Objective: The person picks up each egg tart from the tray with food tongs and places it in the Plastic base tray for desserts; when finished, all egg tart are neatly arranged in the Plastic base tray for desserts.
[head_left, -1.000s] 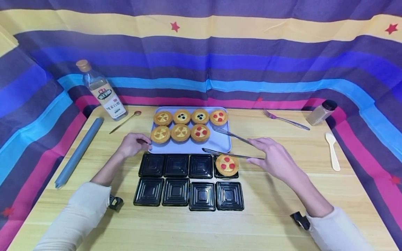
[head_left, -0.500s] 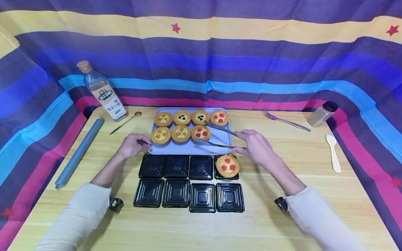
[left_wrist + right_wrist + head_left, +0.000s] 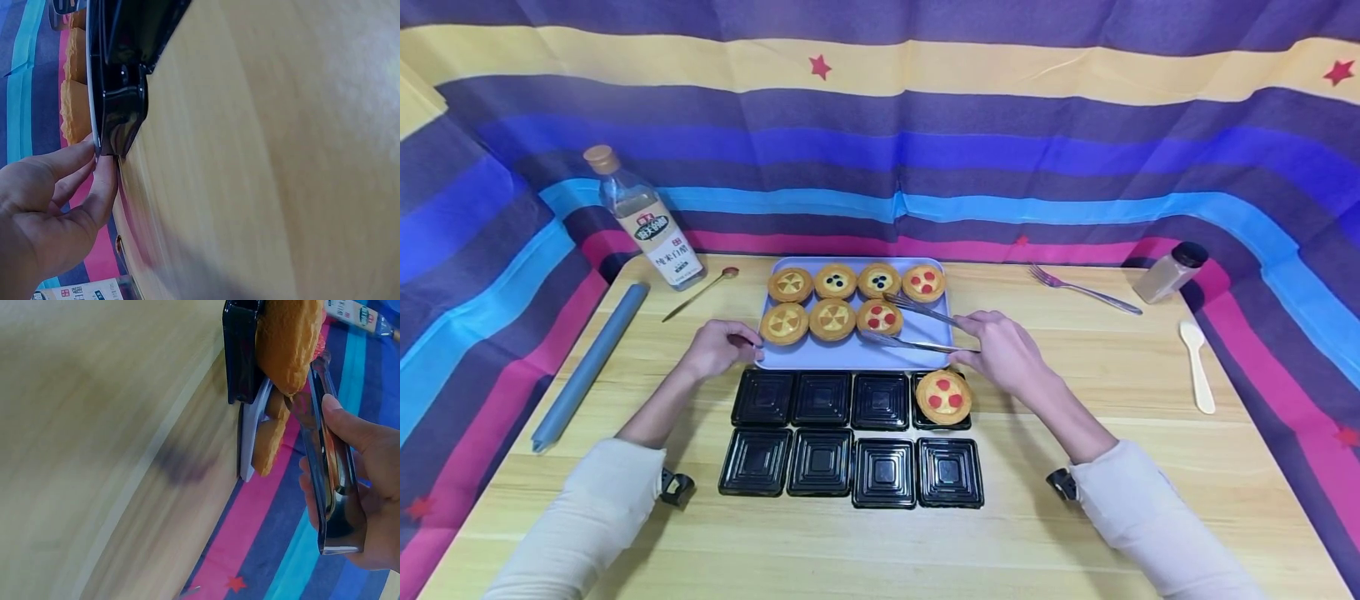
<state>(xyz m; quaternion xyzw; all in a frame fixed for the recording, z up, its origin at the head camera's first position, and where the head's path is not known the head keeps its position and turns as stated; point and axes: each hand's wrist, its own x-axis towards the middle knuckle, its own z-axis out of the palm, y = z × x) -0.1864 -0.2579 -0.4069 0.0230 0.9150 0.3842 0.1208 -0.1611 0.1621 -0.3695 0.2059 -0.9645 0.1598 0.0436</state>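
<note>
In the head view, my right hand [image 3: 1006,350] grips metal tongs [image 3: 917,344]. Their spread arms reach either side of a tart with red topping [image 3: 880,317] in the front row on a lilac tray [image 3: 820,357]. Whether they touch it, I cannot tell. My left hand [image 3: 718,348] pinches the tray's left front corner between thumb and fingers, as the left wrist view [image 3: 94,155] confirms. Several other tarts [image 3: 832,318] sit on the tray. Another red-topped tart [image 3: 943,397] lies in the rightmost black box of the back row. The right wrist view shows the tongs [image 3: 331,469] side-on.
Several black square boxes [image 3: 883,472] stand in two rows before the tray. Left are a vinegar bottle [image 3: 655,229], a thin spoon [image 3: 700,293] and a grey roll [image 3: 590,367]. Right are a fork [image 3: 1084,289], a shaker jar [image 3: 1168,272] and a cream spoon [image 3: 1196,367].
My right hand has moved left and away from me, bringing the tongs from above the boxed tart to the red-topped tart in the tray's front row. My left hand stays at the tray.
</note>
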